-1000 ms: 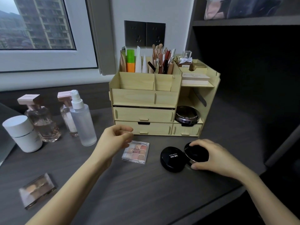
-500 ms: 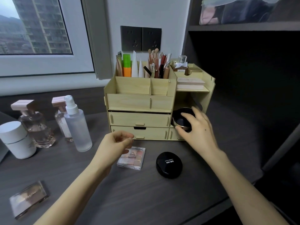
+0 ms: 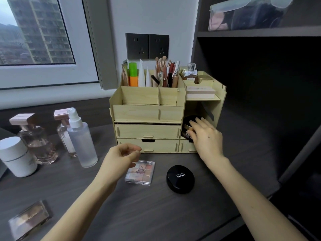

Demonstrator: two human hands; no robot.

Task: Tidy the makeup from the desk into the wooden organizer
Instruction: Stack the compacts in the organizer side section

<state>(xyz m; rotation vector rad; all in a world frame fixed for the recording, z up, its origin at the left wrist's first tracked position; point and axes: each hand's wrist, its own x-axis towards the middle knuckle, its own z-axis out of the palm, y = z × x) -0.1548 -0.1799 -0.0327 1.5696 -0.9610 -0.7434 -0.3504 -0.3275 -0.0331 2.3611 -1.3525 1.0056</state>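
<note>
Left to right: white jar (image 3: 16, 157), perfume bottles (image 3: 37, 141) and spray bottle (image 3: 81, 138) crowd the desk (image 3: 156, 214) edge. The left hand (image 3: 119, 157), loosely curled and empty, hovers over the eyeshadow palette (image 3: 140, 172). The black compact (image 3: 180, 179), its white lettering upside-down, lies on open desk. The right hand (image 3: 205, 136) grips a gold-rimmed compact (image 3: 188, 121) inside the lower-right bay of the wooden organizer (image 3: 147, 113).

Free room: the bare desk (image 3: 156, 214) near, between the forearms, and right of the wooden organizer (image 3: 147, 113). Obstacles:
- **Lower right compartment:** a round compact (image 3: 188, 120) and the right hand (image 3: 206, 136) holding it fill this space.
- **In front:** eyeshadow palette (image 3: 140, 173), black compact (image 3: 180, 179) and left hand (image 3: 119, 157).
- **Left:** spray bottle (image 3: 81, 138) and perfume bottles (image 3: 37, 141).
</note>
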